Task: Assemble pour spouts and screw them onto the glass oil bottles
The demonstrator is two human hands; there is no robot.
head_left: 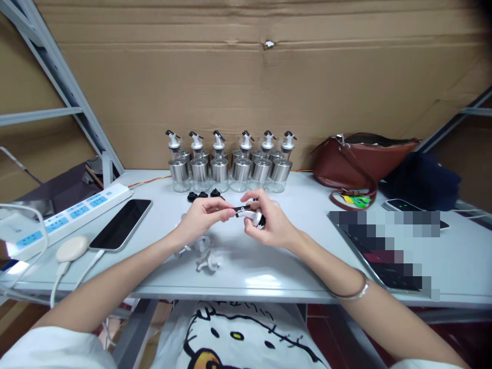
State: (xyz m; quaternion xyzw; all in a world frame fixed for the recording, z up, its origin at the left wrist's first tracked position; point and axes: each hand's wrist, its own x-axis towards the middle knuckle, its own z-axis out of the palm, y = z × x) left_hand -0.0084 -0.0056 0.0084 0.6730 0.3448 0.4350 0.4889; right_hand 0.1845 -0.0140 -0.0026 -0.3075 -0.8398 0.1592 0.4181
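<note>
Over a pale grey tabletop's [300, 266] middle, a curved white plastic spout [250, 216] is gripped by the right hand [271, 220], its slim black lever [242, 209] pinched by the left hand [205, 216]. If loosely pinched, the lever could be dropped. The spout's long axis is set left-right, mouth leftward. Steel-and-glass bottles [242, 170] are lined beyond.

Pourer [251, 216] white, black; bottles [220, 169] silver-banded; handbag [353, 161] reddish brown; caps [192, 197] black.

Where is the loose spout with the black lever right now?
Near the middle of the head view, the spout is in the right hand, with the left hand at its lever, before the row of bottles.
</note>
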